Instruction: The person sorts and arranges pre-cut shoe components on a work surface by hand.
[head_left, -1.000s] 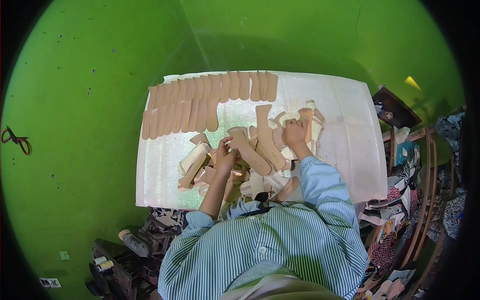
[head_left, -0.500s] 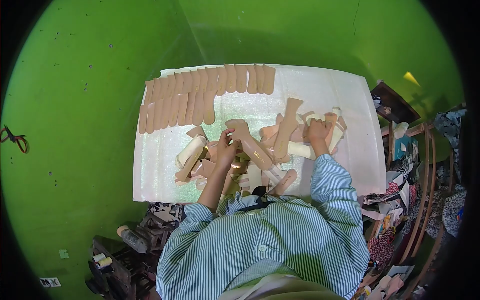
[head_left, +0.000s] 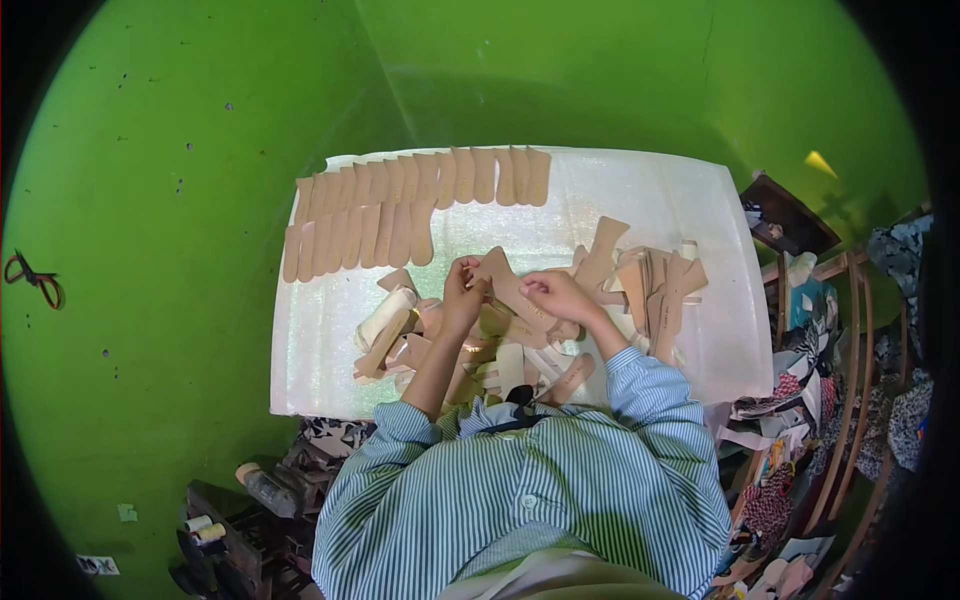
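Note:
A tan shoe insole (head_left: 511,287) with gold lettering is held up in front of me over a loose pile. At its left edge, near the wide end, my left hand (head_left: 464,298) is closed in a pinch. My right hand (head_left: 562,297) has its thumb and fingers closed on the opposite edge. Under and around my hands lies a jumble of insoles in tan, pink and cream, among them a lettered insole (head_left: 570,379) near the table's front edge. More tan insoles (head_left: 657,296) lie heaped and fanned to the right, one (head_left: 603,252) sticking out towards the back.
Two overlapping rows of tan insoles, a back row (head_left: 465,176) and a front row (head_left: 370,236), line the far left of the white-covered table (head_left: 690,200). Green walls (head_left: 560,80) close off the back and left. A rack with fabric scraps (head_left: 800,390) stands at right.
My right hand has come left from the right-hand heap to the insole at my left hand. The heap's insoles now lie differently, and the view has tilted up slightly.

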